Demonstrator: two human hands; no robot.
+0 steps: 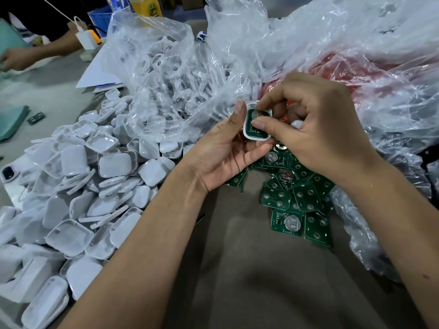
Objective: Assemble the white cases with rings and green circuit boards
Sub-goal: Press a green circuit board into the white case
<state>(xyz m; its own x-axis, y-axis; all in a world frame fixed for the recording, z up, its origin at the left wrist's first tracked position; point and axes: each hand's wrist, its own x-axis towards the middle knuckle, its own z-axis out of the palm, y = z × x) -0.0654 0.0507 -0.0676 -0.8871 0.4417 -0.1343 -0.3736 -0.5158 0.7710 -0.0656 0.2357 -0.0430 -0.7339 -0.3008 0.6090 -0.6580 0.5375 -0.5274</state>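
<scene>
- Green square circuit board (253, 125) is sitting inside a white rounded plastic case (247, 136), held above the brown table (237, 269).
- Left hand (223, 150) is gripping the case by its edges.
- Right hand (316, 131) is pinching the board with thumb and forefinger; pressing evenly on the corners should be seating it flat.
- Loose boards (294, 200) are lying just below both hands.

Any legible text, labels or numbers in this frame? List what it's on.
Nothing reads clearly.
Loose green circuit board: white print along the edges, too small and blurred to read.
Board in the white case held by both hands: markings too blurred.
Yellow bag at the far edge: cartoon frog graphic, no readable words.
Blue-and-white item behind the plastic: print unreadable.
</scene>
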